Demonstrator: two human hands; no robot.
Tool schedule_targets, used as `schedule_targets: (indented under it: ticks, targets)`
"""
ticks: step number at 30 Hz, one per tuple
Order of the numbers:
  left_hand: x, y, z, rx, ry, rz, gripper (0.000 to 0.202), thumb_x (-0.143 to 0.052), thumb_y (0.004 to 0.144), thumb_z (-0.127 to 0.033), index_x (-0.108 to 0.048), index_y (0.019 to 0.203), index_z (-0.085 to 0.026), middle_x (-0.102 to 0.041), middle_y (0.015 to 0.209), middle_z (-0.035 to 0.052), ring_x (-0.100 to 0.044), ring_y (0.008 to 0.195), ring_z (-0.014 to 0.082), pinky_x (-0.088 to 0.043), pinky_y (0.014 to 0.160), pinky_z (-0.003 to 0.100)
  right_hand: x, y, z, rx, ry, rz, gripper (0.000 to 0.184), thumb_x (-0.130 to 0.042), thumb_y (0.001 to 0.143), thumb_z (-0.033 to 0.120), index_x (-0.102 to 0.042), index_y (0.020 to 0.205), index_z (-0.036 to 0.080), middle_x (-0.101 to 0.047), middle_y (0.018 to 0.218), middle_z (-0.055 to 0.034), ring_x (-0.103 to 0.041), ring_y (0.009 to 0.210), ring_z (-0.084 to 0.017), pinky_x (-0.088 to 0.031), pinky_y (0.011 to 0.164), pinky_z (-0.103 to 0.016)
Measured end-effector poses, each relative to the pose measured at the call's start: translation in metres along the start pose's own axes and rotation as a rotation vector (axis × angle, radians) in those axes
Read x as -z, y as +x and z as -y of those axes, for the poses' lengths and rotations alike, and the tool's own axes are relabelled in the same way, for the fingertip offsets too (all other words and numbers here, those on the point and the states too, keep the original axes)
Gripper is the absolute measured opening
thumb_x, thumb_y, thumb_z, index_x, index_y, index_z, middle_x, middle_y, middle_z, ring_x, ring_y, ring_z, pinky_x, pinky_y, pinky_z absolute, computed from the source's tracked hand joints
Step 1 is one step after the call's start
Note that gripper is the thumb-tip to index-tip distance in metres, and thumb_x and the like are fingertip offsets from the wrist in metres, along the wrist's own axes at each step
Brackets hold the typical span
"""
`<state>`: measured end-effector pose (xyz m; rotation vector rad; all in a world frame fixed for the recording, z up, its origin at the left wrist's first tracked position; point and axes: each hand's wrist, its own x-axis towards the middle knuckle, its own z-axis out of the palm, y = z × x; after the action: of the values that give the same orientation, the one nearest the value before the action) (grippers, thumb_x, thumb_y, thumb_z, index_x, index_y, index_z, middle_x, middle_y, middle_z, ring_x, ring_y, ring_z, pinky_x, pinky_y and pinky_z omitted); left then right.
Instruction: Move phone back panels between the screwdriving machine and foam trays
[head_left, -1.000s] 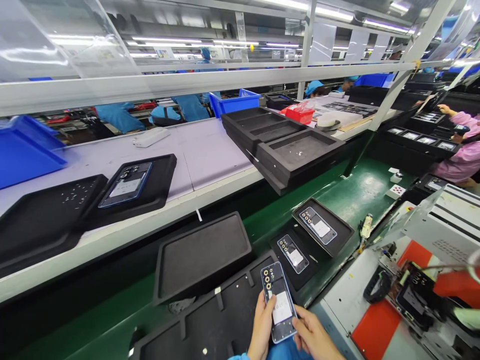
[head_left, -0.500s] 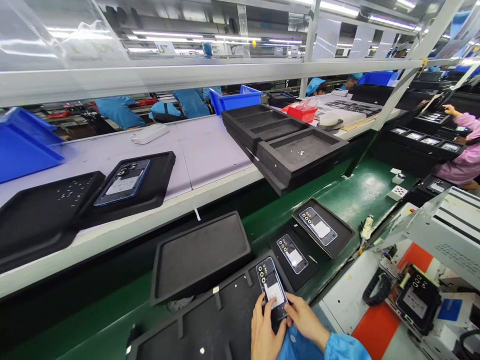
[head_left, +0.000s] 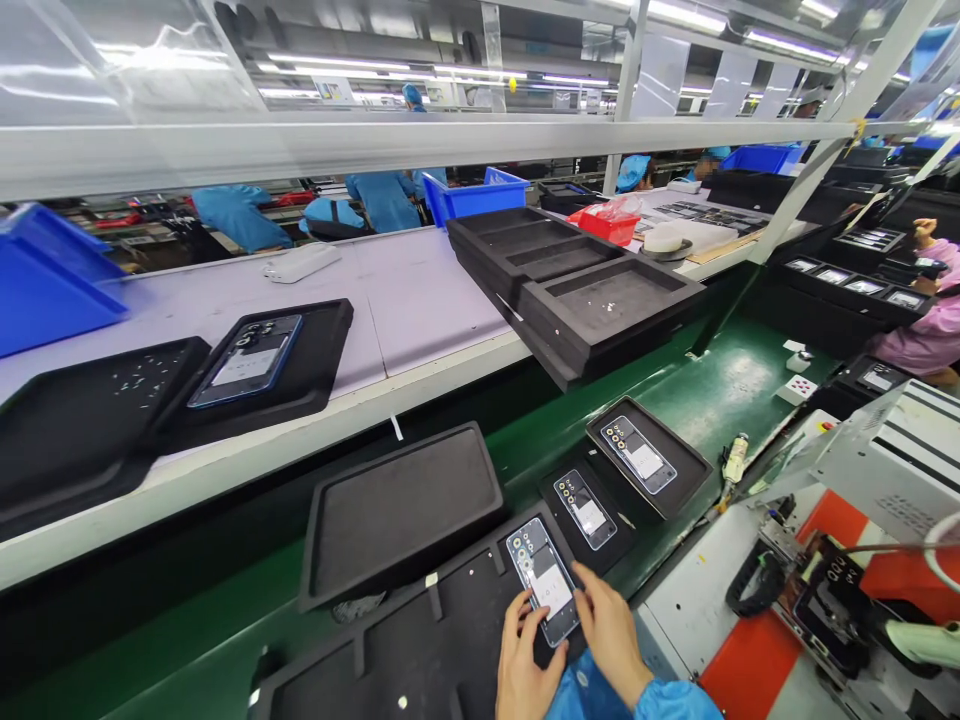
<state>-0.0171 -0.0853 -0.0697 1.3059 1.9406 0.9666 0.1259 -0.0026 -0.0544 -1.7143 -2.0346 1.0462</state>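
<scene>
A phone back cover (head_left: 543,578) with several camera holes and a white label lies on the black foam fixture (head_left: 420,650) at the bottom centre. My left hand (head_left: 521,660) pinches its near left edge. Gripping the cover's near right edge are the fingers of my right hand (head_left: 611,632), in a blue sleeve. Just beyond, two more phones (head_left: 585,508) (head_left: 638,454) lie in black trays on the green conveyor belt (head_left: 720,390).
An empty black tray (head_left: 405,505) sits left of the fixture. The shelf above carries a phone in a tray (head_left: 247,362), stacked black trays (head_left: 577,285) and blue bins (head_left: 45,285). A machine with red plates (head_left: 817,590) stands at right. A person in pink (head_left: 919,320) works far right.
Both hands have lowered the phone cover from in front of me down onto the black foam fixture, moving it slightly left and away.
</scene>
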Motion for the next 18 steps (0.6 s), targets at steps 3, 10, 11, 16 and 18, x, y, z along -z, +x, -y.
schedule_targets:
  ticks: [3, 10, 11, 16, 18]
  targets:
    - [-0.004, 0.001, 0.000, 0.014, 0.041, -0.024, 0.038, -0.065, 0.070, -0.026, -0.067, 0.106, -0.015, -0.050, 0.138, 0.0255, -0.056, 0.122, 0.0359, -0.046, 0.104, 0.057, 0.006, 0.025, -0.032, -0.297, 0.150, -0.146, 0.046, -0.036, 0.094, 0.035, -0.050, 0.131, 0.011, -0.073, 0.096, -0.0130, -0.069, 0.092, -0.026, -0.050, 0.084, -0.034]
    - [-0.009, 0.000, 0.016, -0.084, -0.005, -0.097, 0.037, -0.068, 0.069, -0.023, -0.064, 0.106, -0.019, -0.051, 0.142, 0.0231, -0.057, 0.123, 0.0334, -0.046, 0.105, 0.056, -0.012, 0.068, -0.077, -0.676, 0.242, -0.090, 0.045, -0.051, 0.090, 0.054, -0.063, 0.097, 0.011, -0.071, 0.074, -0.0085, -0.070, 0.065, -0.023, -0.052, 0.064, -0.035]
    - [-0.009, 0.000, 0.017, -0.094, -0.018, -0.109, 0.035, -0.068, 0.070, -0.024, -0.064, 0.105, -0.019, -0.052, 0.141, 0.0235, -0.057, 0.123, 0.0335, -0.047, 0.104, 0.057, -0.017, 0.071, -0.079, -0.703, 0.268, -0.082, 0.043, -0.052, 0.091, 0.054, -0.063, 0.094, 0.013, -0.070, 0.074, -0.0049, -0.068, 0.063, -0.019, -0.053, 0.064, -0.034]
    - [-0.007, 0.003, 0.013, -0.118, -0.041, -0.163, 0.027, -0.069, 0.073, -0.031, -0.068, 0.097, -0.020, -0.059, 0.131, 0.0230, -0.062, 0.115, 0.0347, -0.052, 0.097, 0.057, -0.026, 0.078, -0.083, -0.745, 0.423, -0.116, 0.032, -0.057, 0.092, 0.047, -0.062, 0.087, 0.015, -0.064, 0.067, 0.0030, -0.060, 0.054, -0.012, -0.051, 0.058, -0.029]
    - [-0.008, 0.003, 0.011, -0.128, -0.092, -0.236, 0.023, -0.068, 0.075, -0.033, -0.069, 0.094, -0.022, -0.061, 0.128, 0.0206, -0.064, 0.112, 0.0337, -0.053, 0.096, 0.056, -0.025, 0.077, -0.084, -0.719, 0.501, -0.164, 0.031, -0.060, 0.088, 0.046, -0.060, 0.084, 0.016, -0.059, 0.057, 0.0046, -0.057, 0.046, -0.013, -0.047, 0.049, -0.027]
